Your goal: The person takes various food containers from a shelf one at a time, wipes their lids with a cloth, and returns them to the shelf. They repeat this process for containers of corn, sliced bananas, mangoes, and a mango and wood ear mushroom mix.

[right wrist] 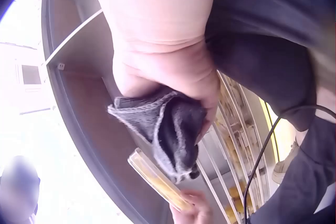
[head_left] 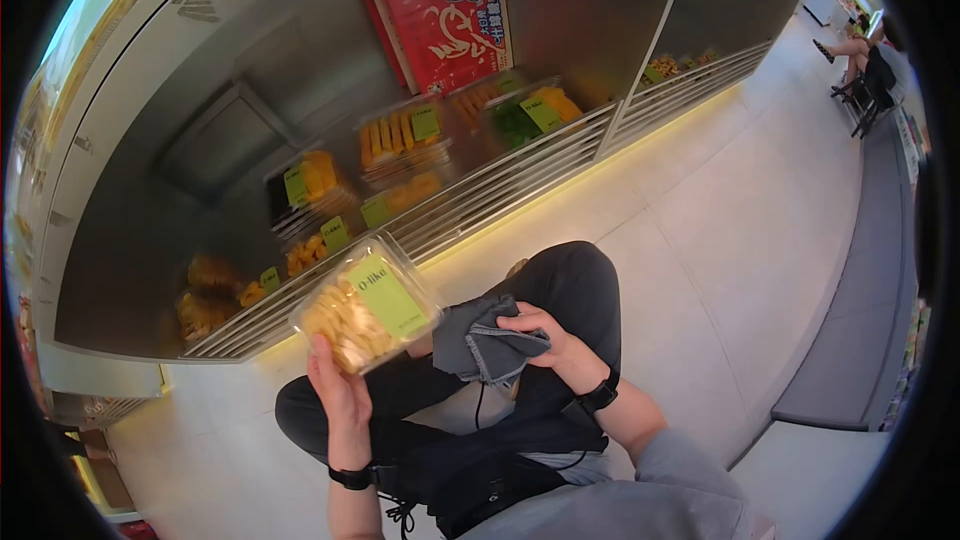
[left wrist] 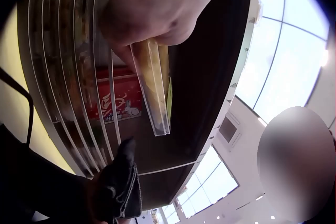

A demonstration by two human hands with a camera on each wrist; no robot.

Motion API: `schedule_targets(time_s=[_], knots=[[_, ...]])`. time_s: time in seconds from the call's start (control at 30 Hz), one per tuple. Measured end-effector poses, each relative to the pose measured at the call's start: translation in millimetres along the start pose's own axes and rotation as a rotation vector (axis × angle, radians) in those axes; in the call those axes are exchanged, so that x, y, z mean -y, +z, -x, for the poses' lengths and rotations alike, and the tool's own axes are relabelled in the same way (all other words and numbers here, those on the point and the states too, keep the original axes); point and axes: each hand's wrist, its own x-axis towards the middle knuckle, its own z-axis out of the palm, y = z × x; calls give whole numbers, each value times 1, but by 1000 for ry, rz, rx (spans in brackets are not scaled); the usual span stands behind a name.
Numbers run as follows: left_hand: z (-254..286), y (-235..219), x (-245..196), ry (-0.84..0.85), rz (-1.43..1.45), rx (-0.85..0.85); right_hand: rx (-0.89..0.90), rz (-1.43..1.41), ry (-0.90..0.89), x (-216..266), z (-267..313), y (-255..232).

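Observation:
My left hand [head_left: 340, 390] grips the lower left edge of a clear plastic box [head_left: 330, 315] of pale yellow fruit pieces with a green label, held up and tilted in front of the shelf. In the left wrist view the box [left wrist: 152, 85] is seen edge-on below the hand [left wrist: 152, 8]. My right hand [head_left: 550, 340] pinches a crumpled dark grey cloth [head_left: 480, 345] just right of the box, over my lap; box and cloth look close together. The right wrist view shows the cloth [right wrist: 163, 124] bunched under the hand [right wrist: 163, 71].
Behind the box stands a dark display case with a slatted front rail [head_left: 540, 180], several packed fruit boxes [head_left: 400, 135] and a red carton [head_left: 450, 20]. My crossed legs [head_left: 575, 285] are below on the tiled floor. A seated person [head_left: 870, 60] is far right.

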Motion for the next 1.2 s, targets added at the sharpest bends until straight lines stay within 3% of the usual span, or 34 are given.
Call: schedule_targets(time_s=[0.1,0.17,0.2,0.27,0.37,0.43,0.47,0.57,0.67,0.73,0.87,0.93,0.97,1.03,1.17,1.2], knots=[[-28,19,-25,15,-23,27,-154,124,-62,0,-5,-6],[-56,34,-38,54,-84,100,-350,414,-87,-9,-14,-5],[-74,40,-41,96,-125,147,-367,569,-69,-17,-18,-11],[-111,60,-43,187,-270,165,-339,611,-84,-24,-19,-11],[-166,78,-30,109,-399,140,-305,634,-76,-22,-18,-8],[-201,81,-12,-58,-612,237,-345,601,-90,-22,-17,-11],[-209,81,-6,-55,-614,241,-344,600,-96,-23,-17,-12],[-221,95,3,-174,-580,293,-316,608,-96,-25,-18,-16],[-220,103,5,-171,-751,251,-260,663,-126,-29,-21,-22],[-231,98,11,-157,-1086,318,-264,725,-135,-28,-23,-21],[-248,82,25,-223,-1095,365,-238,728,-150,-31,-26,-25],[-247,88,23,-270,-1420,445,-212,704,-178,-33,-26,-27],[-252,80,29,-275,-1420,445,-214,702,-175,-33,-25,-27],[-264,61,44,112,-1544,523,-224,724,-142,-30,-24,-25],[-271,59,46,142,-1762,507,-254,720,-121,-28,-23,-21],[-271,61,45,170,-1873,511,-276,773,-191,-29,-24,-25]])
